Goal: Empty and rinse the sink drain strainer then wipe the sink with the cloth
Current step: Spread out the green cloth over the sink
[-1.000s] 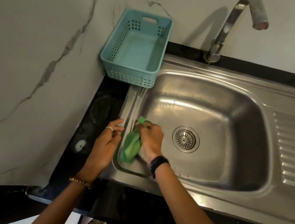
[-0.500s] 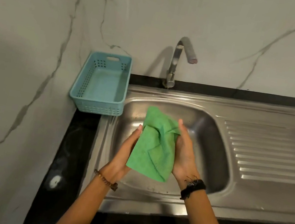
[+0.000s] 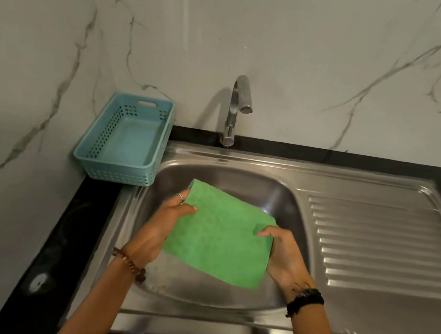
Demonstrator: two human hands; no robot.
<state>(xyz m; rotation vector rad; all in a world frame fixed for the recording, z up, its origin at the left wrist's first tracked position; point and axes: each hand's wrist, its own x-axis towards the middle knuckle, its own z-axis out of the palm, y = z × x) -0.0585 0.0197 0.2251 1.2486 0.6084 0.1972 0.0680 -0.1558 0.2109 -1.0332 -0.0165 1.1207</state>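
Both hands gripped the green cloth (image 3: 220,234), spread flat above the sink (image 3: 220,296): left hand (image 3: 165,224) at its left edge, right hand (image 3: 283,254) at its right. A blue basket (image 3: 126,141) sat beside the tap (image 3: 237,108).

No text, label, brand, number or sign can be read anywhere near the fingers or beyond them.
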